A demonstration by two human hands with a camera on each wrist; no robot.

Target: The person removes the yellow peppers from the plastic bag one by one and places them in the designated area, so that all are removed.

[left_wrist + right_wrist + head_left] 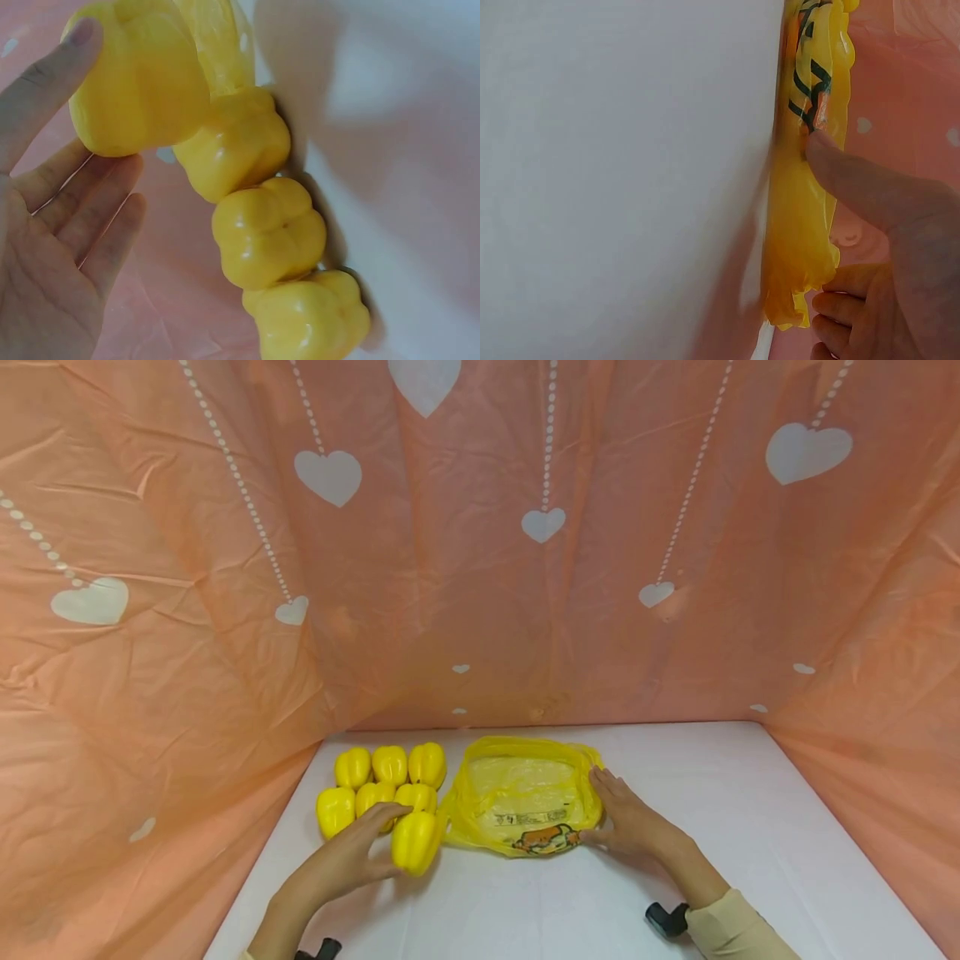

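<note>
My left hand holds a glossy yellow bell pepper between thumb and fingers, at the front right of a group of similar peppers. In the left wrist view the thumb lies on the near side of the held pepper, with the other fingers below and behind it. A yellow plastic bag lies right of the peppers, its mouth spread wide and a cartoon print on its front. My right hand touches the bag's right side, thumb and fingers spread apart. In the right wrist view its thumb meets the bag near the print.
A white table carries everything. Behind it and at both sides hangs a pink-orange curtain with white hearts. The peppers stand in two rows close to the bag's left edge. A black wrist device is worn at the right wrist.
</note>
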